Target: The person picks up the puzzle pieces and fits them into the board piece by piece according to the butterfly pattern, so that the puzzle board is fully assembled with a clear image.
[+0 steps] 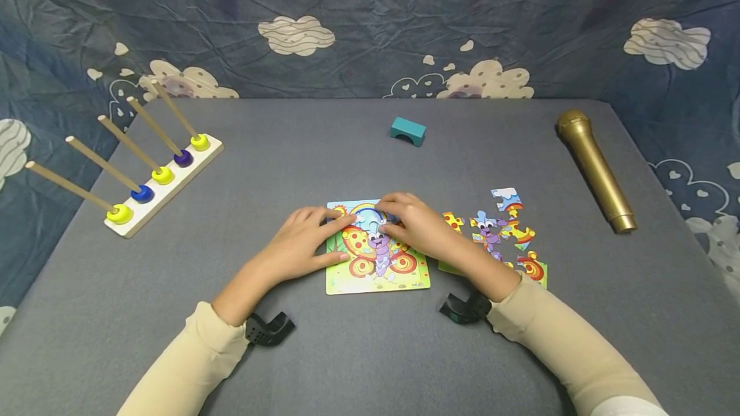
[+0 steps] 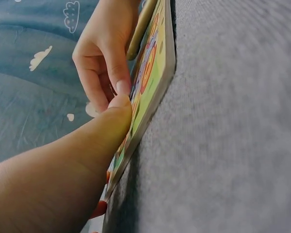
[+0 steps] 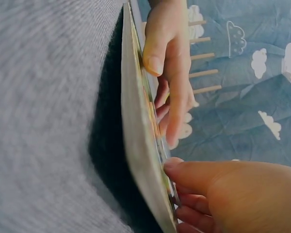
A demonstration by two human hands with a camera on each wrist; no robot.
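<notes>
In the head view a butterfly puzzle board (image 1: 378,278) lies flat on the table. My left hand (image 1: 300,242) rests over its left side, fingers extended; the thumb touches the picture and the index fingertip reaches a light blue puzzle piece (image 1: 370,217) near the top. Above the board's upper right, my right hand (image 1: 424,226) has bent fingers and pinches that piece at its right side. The right wrist view shows the right thumb (image 3: 186,171) and fingers close together at the board's surface. Part of the board's upper right is hidden under the right hand.
Several loose puzzle pieces (image 1: 517,233) lie right of the board, partly behind the right forearm. A teal arch block (image 1: 408,128) sits at the back, a gold microphone (image 1: 598,172) on the right. A peg stand (image 1: 156,201) with coloured beads is at left.
</notes>
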